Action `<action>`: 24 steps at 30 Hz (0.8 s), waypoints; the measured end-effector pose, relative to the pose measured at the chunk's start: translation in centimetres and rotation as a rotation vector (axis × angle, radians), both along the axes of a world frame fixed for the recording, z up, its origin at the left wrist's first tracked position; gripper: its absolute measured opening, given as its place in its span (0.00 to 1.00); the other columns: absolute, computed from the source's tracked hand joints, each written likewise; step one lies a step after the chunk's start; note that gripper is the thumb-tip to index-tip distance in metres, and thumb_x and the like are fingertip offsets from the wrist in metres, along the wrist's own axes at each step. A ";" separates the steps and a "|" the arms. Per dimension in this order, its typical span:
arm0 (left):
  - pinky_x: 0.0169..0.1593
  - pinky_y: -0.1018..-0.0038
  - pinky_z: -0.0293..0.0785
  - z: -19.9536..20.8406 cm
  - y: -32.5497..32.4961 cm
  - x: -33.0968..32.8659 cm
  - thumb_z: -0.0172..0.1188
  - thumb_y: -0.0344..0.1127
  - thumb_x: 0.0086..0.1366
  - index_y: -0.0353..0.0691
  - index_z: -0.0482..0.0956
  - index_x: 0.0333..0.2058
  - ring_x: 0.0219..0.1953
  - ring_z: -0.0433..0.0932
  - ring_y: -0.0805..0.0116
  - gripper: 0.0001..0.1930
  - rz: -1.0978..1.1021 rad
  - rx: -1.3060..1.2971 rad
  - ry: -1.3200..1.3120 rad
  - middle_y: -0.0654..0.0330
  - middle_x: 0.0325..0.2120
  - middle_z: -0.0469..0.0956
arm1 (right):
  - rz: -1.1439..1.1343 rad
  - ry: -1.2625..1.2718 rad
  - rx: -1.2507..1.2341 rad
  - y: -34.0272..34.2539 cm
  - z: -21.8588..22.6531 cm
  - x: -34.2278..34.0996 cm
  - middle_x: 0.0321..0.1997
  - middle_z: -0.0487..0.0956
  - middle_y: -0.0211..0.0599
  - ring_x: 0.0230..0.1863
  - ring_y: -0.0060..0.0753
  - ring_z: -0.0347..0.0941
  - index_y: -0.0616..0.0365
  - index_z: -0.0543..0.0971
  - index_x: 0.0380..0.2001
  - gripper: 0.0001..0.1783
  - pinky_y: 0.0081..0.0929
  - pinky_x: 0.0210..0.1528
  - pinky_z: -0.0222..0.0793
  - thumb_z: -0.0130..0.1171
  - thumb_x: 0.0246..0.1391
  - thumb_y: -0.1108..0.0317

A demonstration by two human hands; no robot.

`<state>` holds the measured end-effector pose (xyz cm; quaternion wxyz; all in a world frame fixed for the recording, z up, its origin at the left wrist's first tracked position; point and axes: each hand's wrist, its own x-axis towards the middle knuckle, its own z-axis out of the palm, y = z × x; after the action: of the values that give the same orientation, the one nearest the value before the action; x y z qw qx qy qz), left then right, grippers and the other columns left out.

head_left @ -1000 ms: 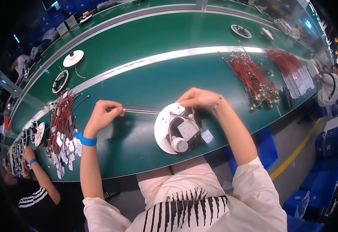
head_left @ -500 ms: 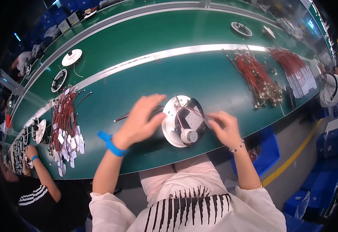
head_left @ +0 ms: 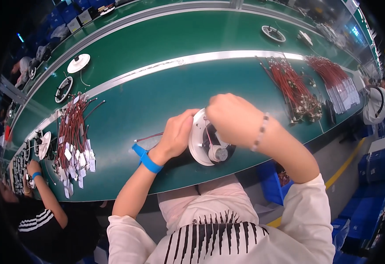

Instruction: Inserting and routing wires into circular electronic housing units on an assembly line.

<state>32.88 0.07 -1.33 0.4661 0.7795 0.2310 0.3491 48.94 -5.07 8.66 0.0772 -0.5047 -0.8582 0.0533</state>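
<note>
A round white housing (head_left: 196, 147) with a black part and a small silver motor (head_left: 220, 154) in it rests on the green workbench in front of me. My left hand (head_left: 177, 134) is closed on its left rim, fingers and thumb together. Over the housing's upper right side my right hand (head_left: 232, 119) is curled into a fist-like grip. Its fingertips are turned away, so what they pinch is hidden. A thin wire (head_left: 209, 134) runs down inside the housing to the motor. A dark red cable (head_left: 150, 137) lies on the bench, passing behind my left hand.
Bundles of tagged red cables lie at left (head_left: 73, 136) and right (head_left: 289, 88). Beyond the metal strip (head_left: 179, 60), a belt carries a white disc (head_left: 78, 64) and black-and-white rings (head_left: 273, 34). A co-worker's arm (head_left: 49, 196) works at left. A blue bin (head_left: 267, 182) stands below the bench's right side.
My left hand has come right and closed on the housing's rim. My right hand has swung up and left from the housing's right edge to above it. Belt items have shifted slightly left.
</note>
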 end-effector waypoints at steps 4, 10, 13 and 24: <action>0.33 0.67 0.65 -1.1 0.3 -0.2 0.38 0.35 0.61 0.31 0.70 0.37 0.27 0.71 0.51 0.15 0.090 -0.082 -0.035 0.44 0.27 0.72 | -0.022 0.042 -0.038 1.0 -1.3 -1.7 0.23 0.72 0.49 0.28 0.51 0.70 0.67 0.71 0.23 0.10 0.37 0.29 0.67 0.55 0.29 0.80; 0.21 0.74 0.61 0.1 0.6 -1.0 0.48 0.43 0.58 0.29 0.74 0.21 0.14 0.64 0.71 0.20 0.142 -0.149 0.220 0.55 0.10 0.69 | -0.094 0.754 -0.101 1.0 -3.8 1.3 0.33 0.73 0.41 0.29 0.29 0.72 0.64 0.66 0.43 0.25 0.21 0.33 0.68 0.58 0.37 0.76; 0.21 0.78 0.61 0.2 0.9 -1.7 0.53 0.44 0.56 0.31 0.77 0.21 0.16 0.64 0.79 0.19 0.070 -0.364 0.110 0.62 0.11 0.71 | -0.144 1.299 -0.248 1.2 -6.0 4.1 0.43 0.70 0.41 0.42 0.29 0.68 0.63 0.64 0.49 0.29 0.23 0.41 0.67 0.57 0.40 0.75; 0.22 0.84 0.63 10.1 0.3 -15.7 0.66 0.36 0.46 0.33 0.74 0.17 0.18 0.67 0.83 0.12 0.558 0.073 0.354 0.64 0.13 0.71 | -0.282 1.160 -0.306 2.7 -13.4 3.5 0.36 0.74 0.34 0.35 0.20 0.69 0.63 0.69 0.42 0.17 0.15 0.35 0.65 0.54 0.47 0.74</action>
<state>17.13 0.33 8.81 0.2769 0.7509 0.5002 0.3306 52.45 -2.41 -4.75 0.4646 -0.5073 -0.5840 0.4310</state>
